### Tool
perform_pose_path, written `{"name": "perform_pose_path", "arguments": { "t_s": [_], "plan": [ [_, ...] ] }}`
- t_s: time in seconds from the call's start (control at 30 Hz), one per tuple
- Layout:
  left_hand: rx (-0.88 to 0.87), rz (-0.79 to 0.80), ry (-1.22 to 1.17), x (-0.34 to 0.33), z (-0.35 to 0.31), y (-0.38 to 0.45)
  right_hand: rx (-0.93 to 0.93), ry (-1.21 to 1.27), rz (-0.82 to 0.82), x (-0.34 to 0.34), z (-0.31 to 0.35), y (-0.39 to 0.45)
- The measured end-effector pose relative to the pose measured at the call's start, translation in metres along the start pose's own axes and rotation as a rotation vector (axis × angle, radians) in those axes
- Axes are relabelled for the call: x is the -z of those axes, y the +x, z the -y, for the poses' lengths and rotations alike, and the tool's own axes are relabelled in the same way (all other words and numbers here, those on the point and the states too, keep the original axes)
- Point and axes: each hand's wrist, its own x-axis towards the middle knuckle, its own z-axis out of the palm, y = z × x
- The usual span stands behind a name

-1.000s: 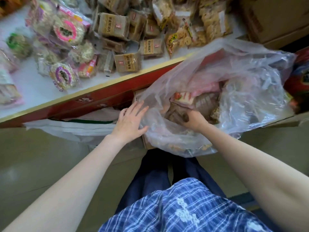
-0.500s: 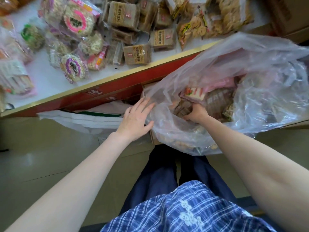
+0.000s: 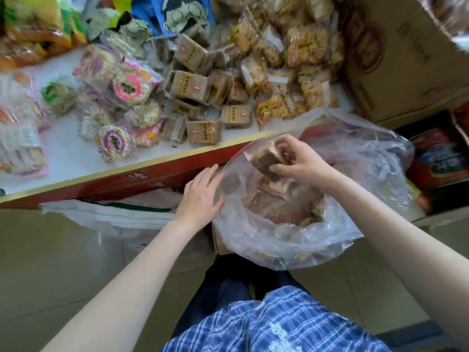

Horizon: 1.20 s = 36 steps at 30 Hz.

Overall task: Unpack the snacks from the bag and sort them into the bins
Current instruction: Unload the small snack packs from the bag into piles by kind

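Observation:
A large clear plastic bag (image 3: 291, 240) full of wrapped snacks sits in front of me below the table edge. My right hand (image 3: 302, 161) grips a brown square snack pack (image 3: 266, 158), held above the bag's mouth. My left hand (image 3: 203, 196) rests with straight fingers against the bag's left side. On the white table (image 3: 68, 158) lie sorted heaps: brown square packs (image 3: 203, 128), round rice cakes with pink and purple labels (image 3: 114, 141), and yellowish biscuit packs (image 3: 304, 90).
The table has a gold and red front edge (image 3: 152, 171). A big cardboard box (image 3: 406, 59) stands at the right, with red boxes (image 3: 441, 163) below it. A white bag (image 3: 114, 214) hangs under the table. My legs and checked shirt (image 3: 279, 323) fill the bottom.
My right hand has come up out of the bag with a brown snack pack in its grip. My left hand has stayed on the bag's side. The camera has tilted up toward the table.

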Motion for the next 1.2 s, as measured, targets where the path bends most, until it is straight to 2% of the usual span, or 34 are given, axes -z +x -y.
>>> {"name": "perform_pose_path", "arguments": {
  "t_s": [0.1,0.2,0.33,0.43,0.5,0.6,0.63,0.77,0.9,1.07,1.2],
  "plan": [
    [0.071,-0.058,-0.001,0.012,0.007,-0.003,0.06,-0.005,-0.084,0.003,0.047,0.036],
    [0.116,-0.103,0.012,0.023,0.021,-0.008,0.133,-0.155,-0.186,-0.002,0.093,0.075],
    [0.16,-0.169,-0.013,0.038,0.039,-0.005,0.333,-0.378,-0.354,-0.002,0.142,0.137],
    [0.192,-0.181,-0.021,0.047,0.048,0.004,0.358,-0.597,-0.521,0.004,0.167,0.184],
    [0.189,-0.174,-0.01,0.049,0.053,0.012,0.358,-0.738,-0.425,0.004,0.171,0.206],
    [0.172,-0.123,-0.003,0.051,0.055,0.026,0.308,-0.896,-0.044,0.002,0.156,0.215],
    [0.162,-0.104,-0.005,0.052,0.054,0.031,0.286,-0.875,0.009,0.002,0.149,0.213],
    [0.153,0.006,-0.009,0.052,0.047,0.047,0.26,-0.736,-0.049,0.007,0.131,0.194],
    [0.194,0.098,0.077,0.043,0.04,0.053,0.255,-0.699,-0.131,0.011,0.102,0.149],
    [0.206,0.079,0.107,0.043,0.036,0.058,0.216,-0.699,-0.096,0.017,0.05,0.092],
    [0.215,0.005,0.094,0.05,0.037,0.061,0.201,-0.664,-0.095,0.02,0.027,0.062]
  ]
}}
